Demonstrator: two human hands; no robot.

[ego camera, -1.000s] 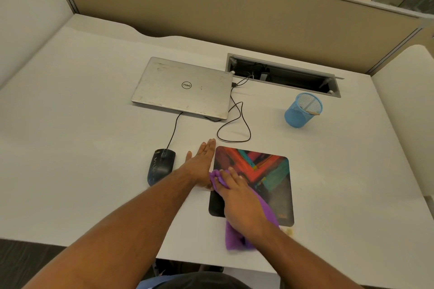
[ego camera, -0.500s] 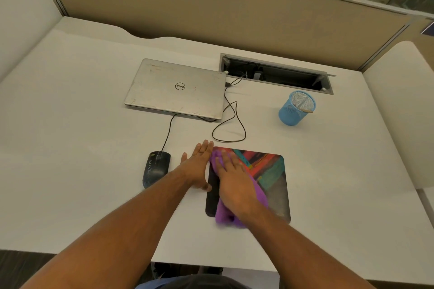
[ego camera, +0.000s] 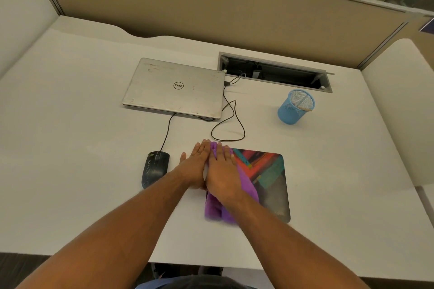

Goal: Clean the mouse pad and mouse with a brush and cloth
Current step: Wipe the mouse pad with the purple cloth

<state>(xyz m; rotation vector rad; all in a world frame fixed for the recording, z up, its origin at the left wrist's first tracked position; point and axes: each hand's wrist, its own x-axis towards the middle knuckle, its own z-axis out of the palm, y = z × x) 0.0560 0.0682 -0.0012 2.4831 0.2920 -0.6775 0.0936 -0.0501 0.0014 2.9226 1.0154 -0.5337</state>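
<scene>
A colourful mouse pad (ego camera: 267,178) lies near the desk's front edge. A purple cloth (ego camera: 218,209) covers its left strip. My right hand (ego camera: 220,173) lies flat on the cloth with straight fingers, pressing it onto the pad. My left hand (ego camera: 195,166) rests flat on the desk just left of the pad's edge, fingers straight, touching my right hand. A black wired mouse (ego camera: 155,168) sits on the desk left of my left hand. A brush handle (ego camera: 304,107) pokes out of the blue mesh cup (ego camera: 293,109).
A shut silver laptop (ego camera: 173,88) lies behind the mouse, with the mouse cable (ego camera: 229,122) looping beside it. A cable slot (ego camera: 274,73) opens in the desk at the back. Partition walls (ego camera: 211,7) enclose the desk.
My right hand has slid the purple cloth forward along the pad's left side, from near the front edge to the far left corner. My left hand has stayed beside the pad.
</scene>
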